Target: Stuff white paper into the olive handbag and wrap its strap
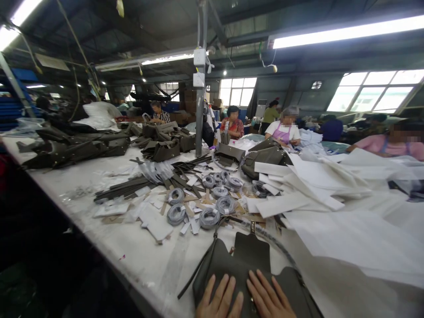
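place: probably handbag factory | evidence: bag piles, strip lights, seated workers

— What's carrying all this?

— A long white worktable, its near edge running off to the far left.

— And right at the near end?

— A dark olive handbag lying flat, flap up, strap trailing left.

— Beyond it?

— Coiled grey straps wrapped in clear film, scattered among white paper tags and cardboard bits. Behind those, a bundle of dark flat strips.

— The right side?

— Stacked white fabric sheets, overlapping toward the edge.

— Farther back?

— More olive bags in heaps on the left and middle, one just beside the sheets. A grey post stands up from the tabletop.
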{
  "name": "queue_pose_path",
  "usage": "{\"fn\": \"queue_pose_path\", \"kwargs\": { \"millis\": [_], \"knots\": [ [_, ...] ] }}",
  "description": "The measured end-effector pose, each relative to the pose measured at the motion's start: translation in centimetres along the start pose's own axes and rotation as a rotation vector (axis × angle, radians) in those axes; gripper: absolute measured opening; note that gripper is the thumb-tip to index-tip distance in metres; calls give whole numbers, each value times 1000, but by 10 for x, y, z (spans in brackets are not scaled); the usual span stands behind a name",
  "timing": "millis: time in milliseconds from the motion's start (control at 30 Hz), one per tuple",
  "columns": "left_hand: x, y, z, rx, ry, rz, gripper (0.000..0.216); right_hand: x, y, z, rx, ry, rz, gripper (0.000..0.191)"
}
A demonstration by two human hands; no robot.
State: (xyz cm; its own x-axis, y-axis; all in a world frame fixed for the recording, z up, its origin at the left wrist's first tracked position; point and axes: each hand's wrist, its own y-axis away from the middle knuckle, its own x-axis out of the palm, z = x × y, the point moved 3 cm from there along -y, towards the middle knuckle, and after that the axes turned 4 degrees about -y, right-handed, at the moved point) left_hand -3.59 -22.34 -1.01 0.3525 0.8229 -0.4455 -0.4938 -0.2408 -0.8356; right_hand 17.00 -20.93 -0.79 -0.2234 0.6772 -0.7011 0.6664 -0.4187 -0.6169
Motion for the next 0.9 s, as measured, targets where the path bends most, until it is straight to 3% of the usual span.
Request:
{"fn": "queue_pose_path", "kwargs": {
  "millis": [100, 267, 433, 567, 700, 800, 900],
  "knots": [
    [-4, -2, 3, 22, -7, 20, 22, 9, -14, 8, 4, 9, 6, 44],
    [-8, 10, 21, 109, -69, 145, 28, 7, -21, 4, -43, -53, 130, 46],
    [-8, 18, 30, -41, -76, -83, 39, -3, -24, 2, -22, -72, 176, 50],
    [-6, -21, 23, 111, 100, 143, 36, -1, -24, 6, 14, -204, 250, 73],
    [6, -48, 10, 233, 115, 210, 66, 6, -22, 5, 141, -405, 389, 81],
    [25, -36, 5, 214, 92, 218, 56, -5, -27, -7, 284, -669, 616, 77],
    [40, -16, -1, 235, 73, 168, 43, -38, -42, -32, 482, -880, 746, 54]
  ]
}}
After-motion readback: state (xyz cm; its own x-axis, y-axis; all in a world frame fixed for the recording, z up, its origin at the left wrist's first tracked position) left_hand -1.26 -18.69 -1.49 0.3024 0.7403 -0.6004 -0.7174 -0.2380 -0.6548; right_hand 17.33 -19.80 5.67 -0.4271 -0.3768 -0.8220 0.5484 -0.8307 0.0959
